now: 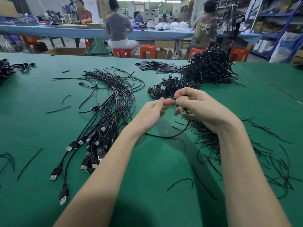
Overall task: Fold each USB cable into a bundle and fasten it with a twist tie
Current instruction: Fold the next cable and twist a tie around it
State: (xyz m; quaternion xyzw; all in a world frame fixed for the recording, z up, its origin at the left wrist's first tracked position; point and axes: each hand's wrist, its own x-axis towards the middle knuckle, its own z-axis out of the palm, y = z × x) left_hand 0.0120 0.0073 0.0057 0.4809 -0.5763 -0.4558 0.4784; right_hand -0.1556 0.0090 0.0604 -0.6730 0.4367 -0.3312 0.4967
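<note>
While both hands are together, left hand (153, 110) and right hand (199, 106) pinching one USB cable (167, 136), folds should be kept even before tying.

Both bare forearms reach forward, hands raised and close together. The left hand (153, 110) pinches with thumb and forefinger; the right hand (199, 106) curls its fingers (184, 92) inward, pinching too.

Cable (170, 136) end hidden within curled fingers (182, 102); bundle pile (6, 69) cut off at left edge.
</note>
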